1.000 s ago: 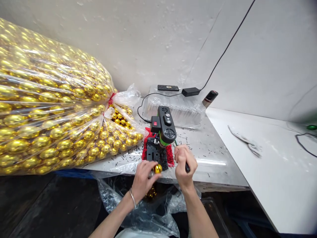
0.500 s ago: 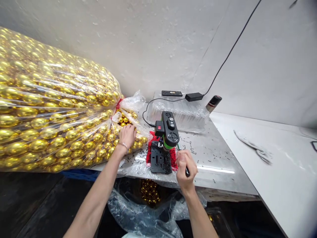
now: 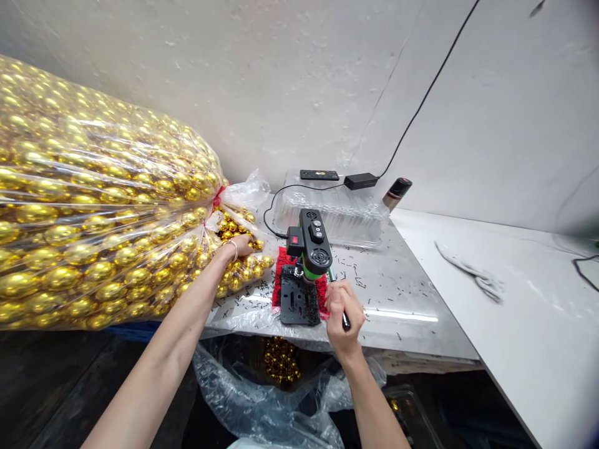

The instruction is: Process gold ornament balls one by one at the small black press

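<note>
My left hand (image 3: 242,245) reaches among the shiny gold balls (image 3: 230,223) at the gathered mouth of a big clear bag (image 3: 112,181); its fingertips are hidden there. My right hand (image 3: 344,308) is wrapped round a black-tipped lever (image 3: 346,322) on the right side of a small black and green press-like machine (image 3: 314,243). A flat black slotted base plate (image 3: 299,296) lies under the machine's head, on a red mat (image 3: 277,293) strewn with black bits. No ball is visible on the plate.
Behind the machine stands a clear plastic box (image 3: 337,218) with a black power adapter (image 3: 360,181) on it. A dark-capped can (image 3: 397,193) leans beside it. Scissors-like tool (image 3: 472,274) lies on the white table at right. Below the edge hangs a plastic bag (image 3: 234,393) with gold balls.
My left hand has moved slightly deeper among the balls, its fingers turned rightward. My right hand keeps its grip on the lever. The whole view has shifted a little.
</note>
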`<state>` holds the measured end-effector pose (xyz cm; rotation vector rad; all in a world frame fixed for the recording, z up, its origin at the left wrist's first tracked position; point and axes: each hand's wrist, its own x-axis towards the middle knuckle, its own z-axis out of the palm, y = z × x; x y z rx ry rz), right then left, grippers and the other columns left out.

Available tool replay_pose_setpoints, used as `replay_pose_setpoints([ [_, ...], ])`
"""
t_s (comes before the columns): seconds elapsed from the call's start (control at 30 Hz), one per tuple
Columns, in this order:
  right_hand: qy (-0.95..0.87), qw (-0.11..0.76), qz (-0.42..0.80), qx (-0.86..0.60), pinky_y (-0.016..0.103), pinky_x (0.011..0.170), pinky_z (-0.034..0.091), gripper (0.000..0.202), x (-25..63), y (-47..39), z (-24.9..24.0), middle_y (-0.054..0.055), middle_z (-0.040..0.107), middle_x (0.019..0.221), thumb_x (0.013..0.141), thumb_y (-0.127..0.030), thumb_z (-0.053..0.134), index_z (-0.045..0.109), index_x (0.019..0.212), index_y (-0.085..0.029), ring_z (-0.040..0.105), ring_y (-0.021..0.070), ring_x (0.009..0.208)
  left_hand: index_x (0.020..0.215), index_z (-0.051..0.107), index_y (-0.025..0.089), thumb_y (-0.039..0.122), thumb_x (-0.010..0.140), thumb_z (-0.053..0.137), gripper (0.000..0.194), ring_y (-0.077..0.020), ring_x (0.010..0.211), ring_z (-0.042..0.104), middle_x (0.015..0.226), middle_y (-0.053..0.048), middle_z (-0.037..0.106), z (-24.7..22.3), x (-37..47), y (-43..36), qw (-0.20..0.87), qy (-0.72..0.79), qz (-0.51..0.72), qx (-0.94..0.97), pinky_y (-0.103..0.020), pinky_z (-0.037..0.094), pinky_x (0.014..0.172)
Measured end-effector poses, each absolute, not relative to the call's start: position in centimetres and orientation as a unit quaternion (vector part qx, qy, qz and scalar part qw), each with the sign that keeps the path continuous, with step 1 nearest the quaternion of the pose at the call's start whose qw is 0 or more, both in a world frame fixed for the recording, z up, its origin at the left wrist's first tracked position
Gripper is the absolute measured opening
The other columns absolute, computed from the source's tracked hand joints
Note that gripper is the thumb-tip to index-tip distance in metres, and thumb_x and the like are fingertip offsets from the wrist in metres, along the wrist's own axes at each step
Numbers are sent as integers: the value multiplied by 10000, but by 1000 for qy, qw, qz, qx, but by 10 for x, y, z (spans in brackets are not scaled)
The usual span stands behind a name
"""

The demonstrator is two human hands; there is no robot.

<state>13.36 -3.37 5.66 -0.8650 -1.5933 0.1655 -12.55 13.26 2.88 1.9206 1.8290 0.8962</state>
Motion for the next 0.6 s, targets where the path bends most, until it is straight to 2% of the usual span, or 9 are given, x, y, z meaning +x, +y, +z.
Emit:
replay_pose_setpoints([
  [0.07, -697, 609, 65, -372, 289, 581, 353, 271, 134, -34, 56, 4, 456, 647, 888, -78, 369, 413, 651, -202, 469, 136, 652, 1010, 668, 106, 327, 791, 696, 312, -275, 926, 639, 996, -83, 674, 31, -129, 135, 182, 671, 289, 658, -386, 510, 816],
  [0.13, -699, 608, 62, -371, 290, 581, 352, 274, 134, -34, 56, 3, 454, 639, 885, -73, 369, 413, 648, -203, 472, 138, 655, 1003, 689, 122, 294, 732, 735, 325, -277, 929, 641, 948, -91, 698, 33, -133, 130, 198, 680, 328, 625, -368, 482, 835],
  [0.2, -696, 611, 63, -373, 292, 581, 354, 275, 134, -34, 56, 4, 458, 639, 884, -77, 369, 418, 645, -204, 475, 141, 653, 1069, 676, 145, 306, 706, 746, 403, -226, 901, 637, 944, -66, 697, 35, -134, 120, 252, 642, 439, 576, -325, 475, 829],
  [0.3, -691, 616, 65, -372, 295, 582, 360, 275, 134, -33, 56, 6, 468, 645, 884, -84, 370, 426, 643, -204, 479, 143, 650, 1088, 658, 162, 319, 644, 794, 490, -118, 682, 596, 833, -6, 661, 43, -133, 106, 384, 532, 604, 452, -238, 482, 689],
  [0.37, -691, 618, 66, -370, 294, 584, 364, 273, 133, -33, 55, 6, 471, 648, 883, -80, 370, 429, 647, -204, 483, 143, 655, 1021, 653, 163, 336, 714, 753, 366, -70, 549, 523, 753, 11, 623, 51, -133, 101, 468, 483, 656, 342, -191, 456, 555],
  [0.43, -693, 614, 67, -371, 289, 579, 362, 267, 134, -34, 55, 7, 474, 659, 881, -74, 370, 432, 656, -202, 477, 138, 652, 925, 634, 157, 362, 859, 609, 217, -52, 484, 469, 701, 1, 592, 62, -134, 99, 548, 445, 671, 226, -153, 417, 452],
  [0.5, -695, 612, 66, -373, 286, 572, 360, 264, 134, -34, 55, 8, 475, 666, 881, -71, 369, 433, 660, -201, 472, 135, 648, 869, 609, 144, 392, 950, 453, 304, -45, 467, 454, 680, -16, 570, 72, -134, 93, 617, 402, 661, 141, -126, 410, 409],
  [0.6, -695, 611, 65, -374, 291, 573, 365, 275, 134, -34, 56, 8, 468, 646, 881, -78, 366, 425, 644, -205, 486, 144, 658, 883, 595, 117, 409, 981, 356, 390, -53, 499, 492, 721, -46, 568, 82, -125, 74, 681, 362, 631, 77, -125, 454, 411],
])
